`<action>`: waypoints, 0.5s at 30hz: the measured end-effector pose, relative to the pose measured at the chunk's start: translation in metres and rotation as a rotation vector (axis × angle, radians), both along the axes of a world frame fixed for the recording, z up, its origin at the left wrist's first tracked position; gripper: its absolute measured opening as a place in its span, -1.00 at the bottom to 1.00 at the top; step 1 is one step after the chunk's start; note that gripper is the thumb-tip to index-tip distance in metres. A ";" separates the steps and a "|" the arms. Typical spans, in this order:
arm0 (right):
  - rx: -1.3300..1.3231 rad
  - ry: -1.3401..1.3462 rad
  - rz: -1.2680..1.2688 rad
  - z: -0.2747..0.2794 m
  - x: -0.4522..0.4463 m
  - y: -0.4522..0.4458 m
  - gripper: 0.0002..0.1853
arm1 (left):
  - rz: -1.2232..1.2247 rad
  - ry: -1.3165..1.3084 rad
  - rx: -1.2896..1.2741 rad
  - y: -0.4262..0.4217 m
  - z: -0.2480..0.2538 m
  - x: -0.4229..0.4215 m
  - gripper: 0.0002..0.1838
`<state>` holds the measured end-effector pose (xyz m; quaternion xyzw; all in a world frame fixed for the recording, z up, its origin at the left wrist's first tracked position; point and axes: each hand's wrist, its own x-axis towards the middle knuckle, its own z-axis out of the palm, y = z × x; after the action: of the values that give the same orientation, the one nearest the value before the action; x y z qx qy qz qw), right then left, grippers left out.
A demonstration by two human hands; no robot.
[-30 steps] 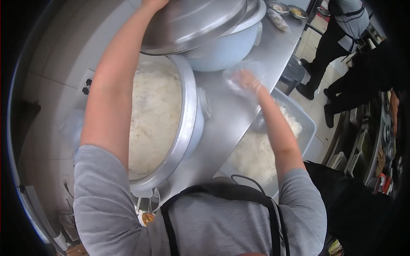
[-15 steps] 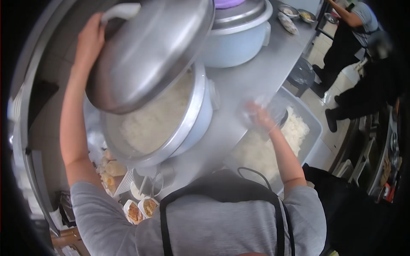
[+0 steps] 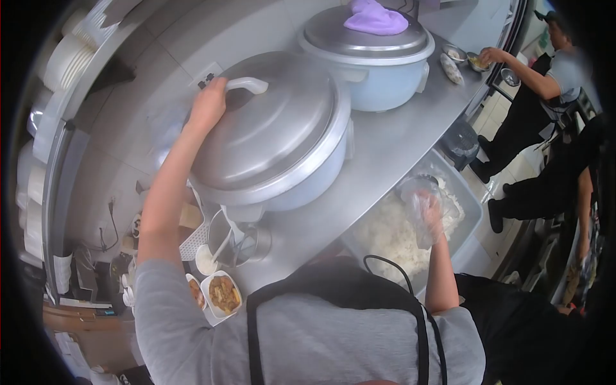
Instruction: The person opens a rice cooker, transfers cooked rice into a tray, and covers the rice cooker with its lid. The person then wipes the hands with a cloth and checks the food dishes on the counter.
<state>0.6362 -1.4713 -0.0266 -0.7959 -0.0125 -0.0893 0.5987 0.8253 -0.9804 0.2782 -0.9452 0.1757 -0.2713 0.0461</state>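
Observation:
My left hand (image 3: 208, 106) is closed around the pale handle of a big metal lid (image 3: 276, 128). The lid lies over a wide, light-blue rice pot (image 3: 314, 183) on the steel counter, hiding what is inside. My right hand (image 3: 428, 208), loosely covered in clear plastic, is over a grey tub (image 3: 473, 215) of cooked white rice (image 3: 391, 240). Its fingers look curled by a dark-rimmed round thing (image 3: 427, 179), but blur and plastic hide what they hold.
A second lidded pot (image 3: 385, 80) with a purple cloth (image 3: 375, 18) stands behind. Near my left elbow are food trays (image 3: 221, 294) and a metal container (image 3: 256, 247) with utensils. A co-worker (image 3: 529, 96) reaches toward small bowls at the right; another person stands nearer.
The lid, tilted up over the open pot before, now covers it, with my left hand still on its handle. My right hand has moved from the counter edge to over the rice tub.

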 end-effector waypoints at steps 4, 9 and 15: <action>-0.141 -0.101 -0.054 0.020 -0.005 0.012 -0.66 | 0.000 -0.037 0.055 -0.002 -0.003 0.002 -0.80; -0.033 -0.073 0.065 0.045 -0.014 0.038 -0.68 | 0.000 -0.022 -0.034 -0.002 -0.007 0.003 -0.81; -0.164 -0.044 0.081 0.056 0.006 0.072 -0.66 | 0.033 -0.028 -0.036 0.001 -0.008 0.006 -0.82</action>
<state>0.6417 -1.3997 0.0299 -0.8389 -0.0653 -0.0811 0.5343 0.8314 -0.9795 0.2698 -0.9447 0.1547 -0.2870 0.0361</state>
